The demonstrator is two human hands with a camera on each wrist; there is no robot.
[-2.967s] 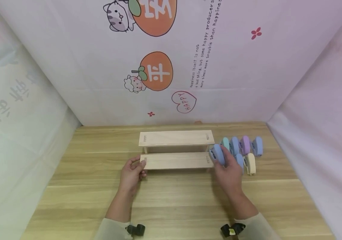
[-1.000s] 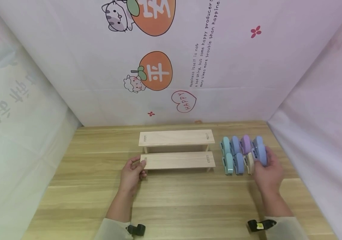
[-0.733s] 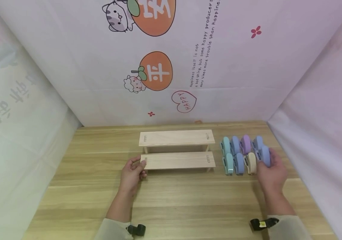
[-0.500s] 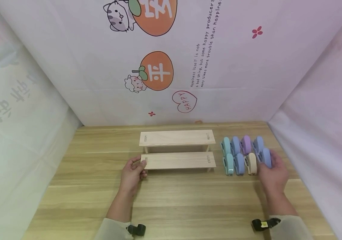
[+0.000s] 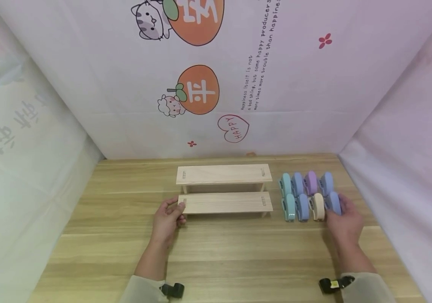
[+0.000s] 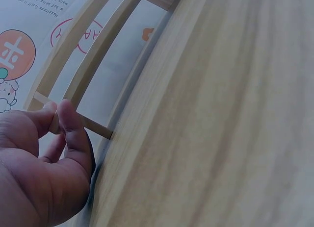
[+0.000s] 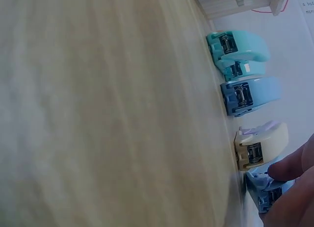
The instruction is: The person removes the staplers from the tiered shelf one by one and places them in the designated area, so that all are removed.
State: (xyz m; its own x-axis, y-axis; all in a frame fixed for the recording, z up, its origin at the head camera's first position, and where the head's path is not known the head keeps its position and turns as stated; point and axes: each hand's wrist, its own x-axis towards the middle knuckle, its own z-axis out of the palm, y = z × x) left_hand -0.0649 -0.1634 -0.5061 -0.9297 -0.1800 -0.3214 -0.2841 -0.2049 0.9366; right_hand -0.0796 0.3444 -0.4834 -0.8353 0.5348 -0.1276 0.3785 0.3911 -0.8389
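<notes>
My left hand (image 5: 164,223) pinches the left end of the front tier of a pale two-tier wooden rack (image 5: 225,203), thumb on top. In the left wrist view, the fingertips meet around the end of a wooden board (image 6: 91,58). At the far right, my right hand (image 5: 344,223) grips a blue hole punch (image 5: 334,203) that stands at the front row's right end. Beside it come a cream hole punch (image 5: 318,206), another blue one and a teal one (image 5: 289,207). Behind them runs a second row: teal, blue, purple (image 5: 310,182) and blue.
A printed white cloth (image 5: 284,134) hangs behind the wood-grain table (image 5: 216,256). More white cloth closes in both sides, with the right side cloth (image 5: 401,168) near my right hand. The rack stands left of the hole punches.
My right hand has carried the blue hole punch from beside the rack to the far right, then lowered it into line with the front row. My left hand has stayed on the rack.
</notes>
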